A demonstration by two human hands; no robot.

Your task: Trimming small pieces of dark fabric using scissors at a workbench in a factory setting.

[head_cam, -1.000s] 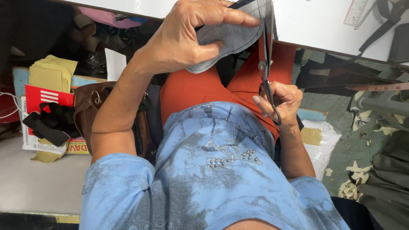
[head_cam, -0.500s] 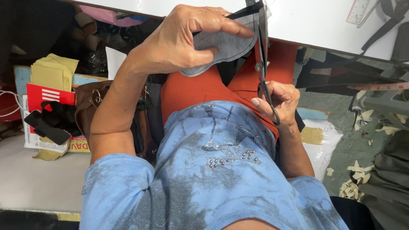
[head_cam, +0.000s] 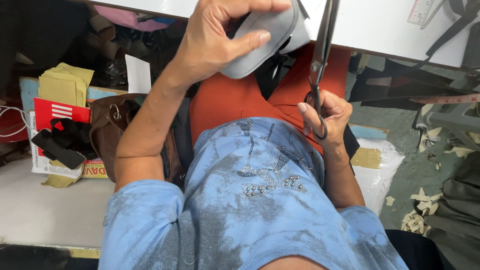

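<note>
Two hands: both busy, left hand (head_cam: 220, 42) high, right hand (head_cam: 325, 117) lower.
Left fingers: curled, pinching a grey piece (head_cam: 265, 37) between thumb and fingertips.
Right fingers: closed through the handles of the scissors (head_cam: 320, 65).
Axis: blades run up from the right fingers, just beside the piece's edge; contact probably, unclear.
Nearer hand: left.
Containers: brown bag (head_cam: 107, 130) left of the forearm, contents hidden.

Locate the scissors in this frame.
In the head view the scissors stand upright right of centre, handles in the right hand, blades rising beside the grey piece held by the left hand.
</note>
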